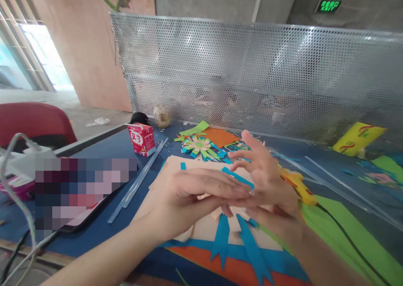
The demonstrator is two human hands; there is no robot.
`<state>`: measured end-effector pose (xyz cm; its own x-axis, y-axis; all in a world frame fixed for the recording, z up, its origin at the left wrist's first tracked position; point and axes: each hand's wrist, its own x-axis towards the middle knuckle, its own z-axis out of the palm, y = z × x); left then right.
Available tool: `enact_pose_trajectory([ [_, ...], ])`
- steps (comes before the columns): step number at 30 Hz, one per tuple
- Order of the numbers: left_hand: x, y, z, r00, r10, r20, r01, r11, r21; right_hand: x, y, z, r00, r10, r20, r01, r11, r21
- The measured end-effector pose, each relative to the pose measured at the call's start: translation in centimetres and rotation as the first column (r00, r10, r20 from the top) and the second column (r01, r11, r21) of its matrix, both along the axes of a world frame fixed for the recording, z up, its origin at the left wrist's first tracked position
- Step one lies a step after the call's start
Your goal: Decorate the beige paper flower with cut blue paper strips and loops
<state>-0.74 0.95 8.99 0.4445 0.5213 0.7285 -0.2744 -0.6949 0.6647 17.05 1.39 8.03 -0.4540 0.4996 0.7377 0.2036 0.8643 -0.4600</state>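
My left hand [197, 189] reaches in over the sheets, with thumb and fingers closed together against my right hand [272, 185]. Anything in that pinch is too small or hidden to make out. Several fingers of my right hand are stretched apart, and its lower part is partly covered by the left fingertips. Below both hands, blue strips with notched ends [222, 237] and short cream strips fan out, their centre hidden. They lie over cream sheets [160, 185]. Just right of my right hand rests a yellow glue gun [300, 186] with a black cord.
A layered flower [198, 144] lies among scraps and an orange sheet [222, 137]. Clear glue sticks [138, 179] lie left of the sheets. Further left are a red carton [141, 139] and a tablet-like device [91, 193], mostly blurred. A perforated metal screen [252, 72] borders the table's back.
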Motion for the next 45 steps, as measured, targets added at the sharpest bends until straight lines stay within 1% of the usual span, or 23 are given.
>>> enact_pose_trajectory([
  [2, 0.1, 0.0, -0.2, 0.996, 0.080, 0.043, -0.079, 0.997, -0.014, 0.1, 0.4, 0.4, 0.986, 0.123, -0.109, -0.126, 0.992, -0.025],
  [4, 0.2, 0.0, -0.5, 0.988, 0.133, 0.074, -0.123, 0.985, -0.123, 0.3, 0.5, 1.1, 0.965, 0.173, -0.196, -0.191, 0.979, -0.077],
  [5, 0.4, 0.1, -0.5, 0.986, 0.139, 0.094, -0.117, 0.971, -0.211, 0.5, 0.5, 1.6, 0.963, 0.155, -0.223, -0.176, 0.981, -0.080],
  [7, 0.7, 0.4, -0.6, 0.982, 0.123, 0.143, -0.057, 0.916, -0.397, 0.7, 0.3, 2.6, 0.975, 0.069, -0.210, -0.080, 0.996, -0.042],
  [9, 1.2, 0.7, -0.6, 0.981, 0.076, 0.177, 0.030, 0.848, -0.529, 0.6, -0.2, 3.4, 0.996, -0.059, -0.062, 0.060, 0.998, 0.017],
  [11, 1.6, 0.8, -0.6, 0.980, 0.040, 0.197, 0.093, 0.777, -0.623, 0.3, -0.8, 3.6, 0.977, -0.177, 0.115, 0.164, 0.980, 0.112],
  [14, 1.9, 0.7, -0.8, 0.968, 0.000, 0.253, 0.186, 0.678, -0.711, -0.3, -1.6, 2.8, 0.934, -0.301, 0.194, 0.237, 0.926, 0.295],
  [16, 1.9, 0.5, -1.0, 0.957, -0.057, 0.284, 0.256, 0.627, -0.736, -0.2, -2.1, 2.1, 0.933, -0.311, 0.183, 0.232, 0.906, 0.354],
  [17, 1.9, 0.4, -1.0, 0.954, -0.100, 0.281, 0.283, 0.605, -0.744, 0.0, -2.3, 1.8, 0.940, -0.297, 0.167, 0.225, 0.908, 0.353],
  [19, 2.0, 0.2, -0.9, 0.948, -0.188, 0.257, 0.318, 0.583, -0.747, 0.5, -2.8, 1.6, 0.961, -0.250, 0.115, 0.213, 0.940, 0.267],
  [21, 2.1, 0.2, -0.6, 0.942, -0.259, 0.214, 0.329, 0.584, -0.742, 1.0, -3.1, 1.7, 0.968, -0.252, 0.012, 0.251, 0.966, 0.061],
  [22, 2.1, 0.2, -0.5, 0.943, -0.276, 0.188, 0.321, 0.589, -0.742, 1.3, -3.2, 1.9, 0.952, -0.300, -0.066, 0.297, 0.953, -0.059],
  [24, 2.2, 0.2, -0.5, 0.951, -0.267, 0.153, 0.290, 0.608, -0.739, 1.9, -3.3, 2.2, 0.868, -0.448, -0.214, 0.398, 0.886, -0.238],
  [27, 2.1, 0.5, -0.9, 0.970, -0.206, 0.129, 0.233, 0.631, -0.740, 2.6, -3.3, 2.6, 0.723, -0.605, -0.334, 0.510, 0.793, -0.333],
  [30, 2.1, 0.7, -1.2, 0.973, -0.182, 0.142, 0.227, 0.640, -0.734, 2.7, -3.1, 2.6, 0.646, -0.660, -0.384, 0.551, 0.751, -0.363],
  [31, 2.1, 0.7, -1.2, 0.974, -0.180, 0.139, 0.224, 0.642, -0.733, 2.6, -3.0, 2.5, 0.638, -0.670, -0.380, 0.551, 0.742, -0.383],
  [32, 2.2, 0.7, -1.2, 0.975, -0.180, 0.131, 0.218, 0.647, -0.731, 2.5, -3.0, 2.3, 0.649, -0.672, -0.356, 0.538, 0.736, -0.411],
  [35, 2.3, 0.7, -1.2, 0.983, -0.170, 0.074, 0.170, 0.668, -0.724, 2.1, -2.9, 2.0, 0.745, -0.614, -0.262, 0.429, 0.741, -0.516],
  [37, 2.3, 0.7, -1.3, 0.985, -0.163, 0.053, 0.150, 0.675, -0.722, 2.1, -3.0, 2.1, 0.771, -0.575, -0.274, 0.372, 0.756, -0.539],
  [39, 2.4, 0.7, -1.5, 0.984, -0.169, 0.061, 0.159, 0.666, -0.729, 2.2, -3.3, 2.3, 0.779, -0.578, -0.244, 0.403, 0.759, -0.512],
  [41, 2.5, 0.8, -1.7, 0.975, -0.206, 0.087, 0.204, 0.657, -0.725, 1.9, -3.6, 2.4, 0.792, -0.594, -0.137, 0.477, 0.745, -0.467],
  [43, 2.6, 0.8, -2.0, 0.968, -0.232, 0.094, 0.229, 0.672, -0.704, 1.4, -3.9, 2.1, 0.806, -0.589, -0.048, 0.508, 0.732, -0.455],
  [45, 2.7, 0.8, -2.1, 0.969, -0.240, 0.064, 0.220, 0.706, -0.673, 0.8, -4.1, 1.4, 0.817, -0.575, -0.036, 0.497, 0.735, -0.460],
])
